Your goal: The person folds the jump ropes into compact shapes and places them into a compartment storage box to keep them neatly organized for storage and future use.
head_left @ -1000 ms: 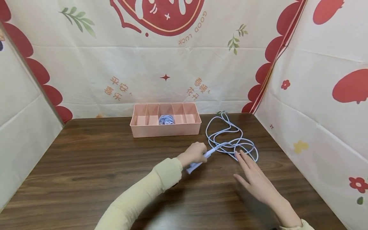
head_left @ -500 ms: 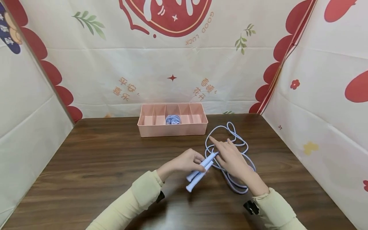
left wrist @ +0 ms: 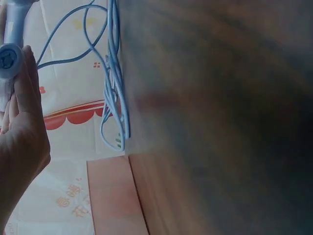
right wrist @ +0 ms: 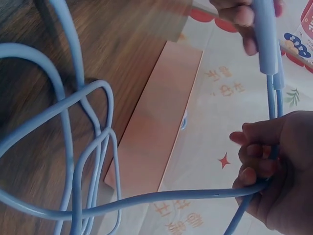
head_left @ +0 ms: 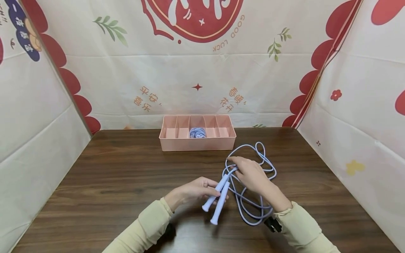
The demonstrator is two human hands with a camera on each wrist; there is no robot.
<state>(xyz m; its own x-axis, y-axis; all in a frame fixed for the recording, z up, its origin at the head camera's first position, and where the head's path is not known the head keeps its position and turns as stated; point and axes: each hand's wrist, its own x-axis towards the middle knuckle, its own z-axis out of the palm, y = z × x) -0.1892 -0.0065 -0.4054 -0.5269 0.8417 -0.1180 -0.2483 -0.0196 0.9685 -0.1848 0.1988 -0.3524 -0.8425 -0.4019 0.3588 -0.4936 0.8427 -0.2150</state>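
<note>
1. Since half a second ago: right hand (head_left: pixel 251 174) drawn back from pointing toward the box, now curled round the pale blue skipping-rope cord (head_left: pixel 253 211) just beyond the handles; handles tipped steeper, ends nearer the body.
2. Left hand (head_left: pixel 194 190) clamped on the two pale blue plastic rope handles (head_left: pixel 218 198), held side by side, above the dark wooden table (head_left: pixel 104 182).
3. Long axis of handles: diagonal, cord ends up and away to the right, butt ends down toward the near edge.
4. Cord loops trailing on the table right of and below the right hand; far loop near the pink plastic divided box (head_left: pixel 197 142), not touching it.
5. Hard to make out: left wrist view badly blurred, only one handle end cap (left wrist: pixel 9 59) and thumb clear; box cut off there.
6. Hidden: right palm side and the cord passing under it in the head view; fingers gripping cord (right wrist: pixel 254 171) plain in the right wrist view.
7. Blue coil (head_left: pixel 197 132) in the box's middle compartment, partly hidden by the wall.
</note>
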